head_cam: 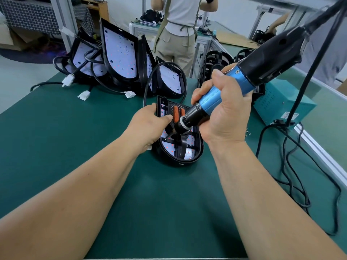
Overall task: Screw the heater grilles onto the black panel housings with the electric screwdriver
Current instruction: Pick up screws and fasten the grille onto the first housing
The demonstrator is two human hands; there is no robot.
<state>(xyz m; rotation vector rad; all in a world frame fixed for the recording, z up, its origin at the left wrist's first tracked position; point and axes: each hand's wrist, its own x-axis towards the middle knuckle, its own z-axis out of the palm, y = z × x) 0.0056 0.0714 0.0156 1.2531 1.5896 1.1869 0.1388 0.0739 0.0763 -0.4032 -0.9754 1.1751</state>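
Waiting along the far edge of the workbench [93, 147], a heap of bare housings [120, 53] and stacked grilles [212, 61] suggest most of the job remains. Mid-bench lies one black panel housing [180, 159], its grille [170, 107] seated over a white, red-dotted board. The right hand [223, 113] wraps the electric screwdriver [244, 80], bit down inside, and the left hand [150, 124] grips the housing's rim.

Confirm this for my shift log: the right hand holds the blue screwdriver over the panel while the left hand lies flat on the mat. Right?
No: the head view shows the left hand gripping the panel, not flat on the mat. The right hand holds the blue screwdriver over it.
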